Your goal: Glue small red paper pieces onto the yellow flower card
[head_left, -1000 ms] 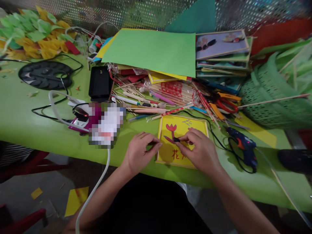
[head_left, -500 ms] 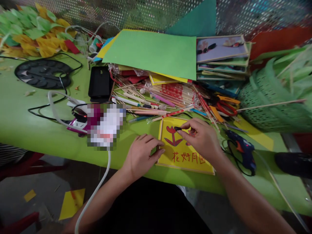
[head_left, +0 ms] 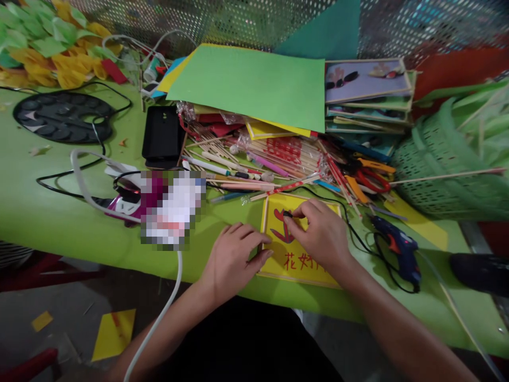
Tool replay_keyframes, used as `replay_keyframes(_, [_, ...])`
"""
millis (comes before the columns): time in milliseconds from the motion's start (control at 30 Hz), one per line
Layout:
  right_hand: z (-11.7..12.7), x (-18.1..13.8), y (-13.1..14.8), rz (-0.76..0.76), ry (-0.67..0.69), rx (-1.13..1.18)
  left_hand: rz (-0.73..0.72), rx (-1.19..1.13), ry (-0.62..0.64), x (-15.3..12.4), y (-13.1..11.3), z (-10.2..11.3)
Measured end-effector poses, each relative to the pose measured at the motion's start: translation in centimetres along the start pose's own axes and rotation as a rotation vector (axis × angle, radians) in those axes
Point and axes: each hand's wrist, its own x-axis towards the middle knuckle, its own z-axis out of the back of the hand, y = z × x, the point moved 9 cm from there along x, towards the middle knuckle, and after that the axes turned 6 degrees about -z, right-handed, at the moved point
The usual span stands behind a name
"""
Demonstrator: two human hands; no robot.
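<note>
A yellow framed card (head_left: 278,262) with a red flower and red characters lies at the near edge of the green table (head_left: 47,207). My right hand (head_left: 322,233) rests over the card and pinches a small black piece (head_left: 287,214) above the red flower. My left hand (head_left: 234,257) lies flat on the table with its fingertips against the card's left edge, holding nothing.
A blue glue gun (head_left: 397,249) with a black cord lies right of the card. Behind it are a heap of wooden sticks (head_left: 278,154), orange-handled scissors (head_left: 368,175), green paper sheets (head_left: 254,85), stacked framed pictures (head_left: 366,90), a black phone (head_left: 163,135), a paint palette (head_left: 59,114) and a green basket (head_left: 445,164).
My right hand moved the black piece from lower on the card up to the flower's top. My left hand opened flat and slid against the card's left edge.
</note>
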Motion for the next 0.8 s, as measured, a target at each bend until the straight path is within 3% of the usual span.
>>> replay_keyframes(367, [-0.3,-0.1,-0.1,0.03,0.073,0.003,0.005,-0.025,0.022,0.0,0.1,0.0])
replay_keyframes(633, [0.1,0.2,-0.5,0.038,0.178,0.22,0.013,-0.032,0.034,0.0,0.3,-0.1])
replay_keyframes(800, [-0.1,0.2,-0.5,0.051,0.157,0.244,0.0,-0.034,0.013,0.0,0.1,0.0])
